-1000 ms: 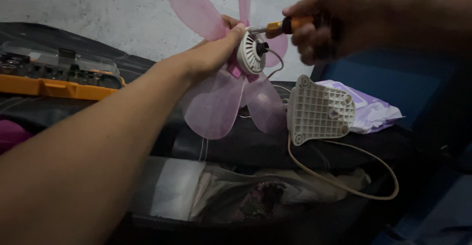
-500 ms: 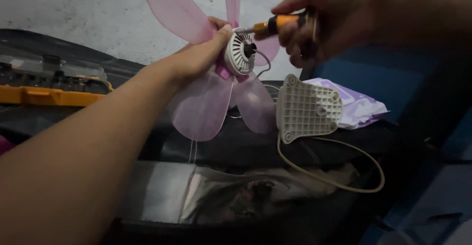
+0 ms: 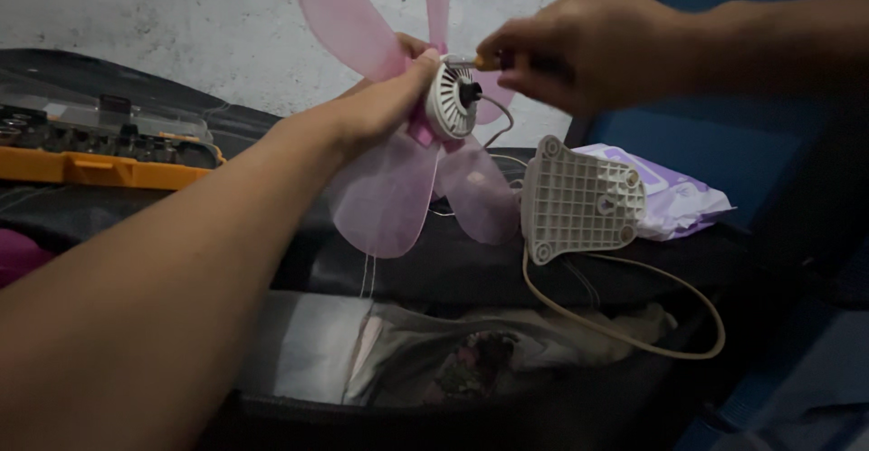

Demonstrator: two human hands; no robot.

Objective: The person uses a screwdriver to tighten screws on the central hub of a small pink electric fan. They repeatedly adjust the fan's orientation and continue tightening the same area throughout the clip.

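We've got the left hand (image 3: 385, 98) wrapped round the hub of a small pink fan (image 3: 407, 157), thumb pressed along the top of the white motor housing (image 3: 453, 100), fingers curled behind the blades. Fan's held up in mid-air, approx. centre-top of the view, over a dark open case (image 3: 471, 270). Upper blades run off the top edge; lower two hang down w/ free air around them.

Right hand (image 3: 588, 44) is pinched shut on an orange-handled screwdriver (image 3: 480, 60), tip aimed at the motor housing; can't tell if it's touching the centre shaft. Both hands nearly meet at the hub, so little room btwn them.

A thin wire drops from the housing to a white gridded base plate (image 3: 579, 199), which stands tilted just right of the lower blades, near but apart. A beige cord (image 3: 625, 338) loops from it out over the case's front.

Behind the plate, a purple-and-white soft packet (image 3: 679, 199). Far left, an orange tool tray (image 3: 100, 148) w/ bits sits well apart from our hands. Pale wall (image 3: 163, 8) behind.
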